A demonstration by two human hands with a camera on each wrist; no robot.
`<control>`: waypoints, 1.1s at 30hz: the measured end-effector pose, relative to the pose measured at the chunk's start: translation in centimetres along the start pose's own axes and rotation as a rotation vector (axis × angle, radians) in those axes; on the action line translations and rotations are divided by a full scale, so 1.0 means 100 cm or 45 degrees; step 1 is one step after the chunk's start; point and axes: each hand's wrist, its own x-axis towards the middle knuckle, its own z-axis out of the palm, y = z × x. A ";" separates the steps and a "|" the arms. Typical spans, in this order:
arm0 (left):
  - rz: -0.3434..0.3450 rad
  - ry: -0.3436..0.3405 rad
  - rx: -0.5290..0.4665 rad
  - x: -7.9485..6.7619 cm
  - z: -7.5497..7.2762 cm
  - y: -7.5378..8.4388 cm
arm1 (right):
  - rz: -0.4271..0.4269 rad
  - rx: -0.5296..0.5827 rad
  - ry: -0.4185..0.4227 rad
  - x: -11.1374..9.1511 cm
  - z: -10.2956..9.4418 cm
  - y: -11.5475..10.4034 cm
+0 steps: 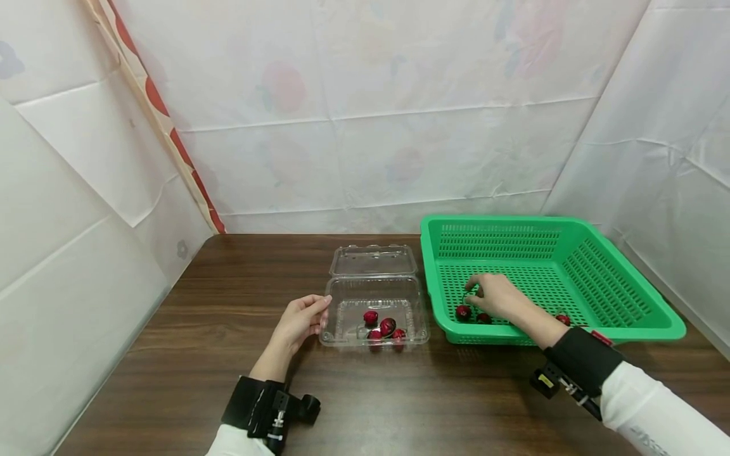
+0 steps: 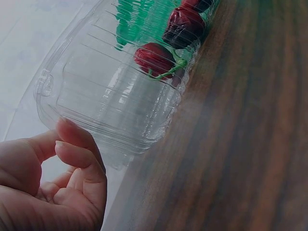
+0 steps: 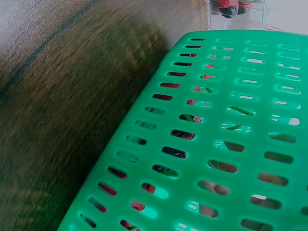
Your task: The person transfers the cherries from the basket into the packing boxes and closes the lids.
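Observation:
My left hand (image 1: 302,320) pinches the left rim of a clear plastic clamshell box (image 1: 348,288), whose lid (image 1: 373,261) lies folded back behind it. Several dark red cherries sit inside the box, one of them a cherry (image 2: 154,58) with a green stem. Inside the green basket (image 1: 621,332), my right hand (image 1: 496,296) reaches down at the near left corner, thumb and forefinger bent beside the stem of a cherry (image 1: 463,312). Whether they grip that stem is unclear. Another cherry (image 1: 483,318) lies below the hand. The basket wall mostly hides this hand in the right wrist view.
The basket stands just right of the box on a dark wooden table (image 1: 188,354). A further cherry (image 1: 563,319) lies by the basket's near wall, beside the right forearm. White patterned sheets (image 1: 365,158) hang behind and at both sides.

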 end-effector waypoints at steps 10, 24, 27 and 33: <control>-0.001 0.000 -0.004 -0.001 -0.001 0.001 | -0.070 -0.017 0.083 -0.002 -0.001 -0.002; 0.000 0.002 0.001 -0.001 -0.001 0.000 | -0.094 0.067 0.182 -0.006 -0.005 -0.003; -0.003 0.002 -0.002 -0.001 -0.001 0.000 | -0.082 0.091 0.203 -0.007 -0.006 -0.003; -0.001 -0.001 -0.002 -0.001 0.000 0.001 | -0.044 0.164 0.232 -0.008 -0.009 -0.002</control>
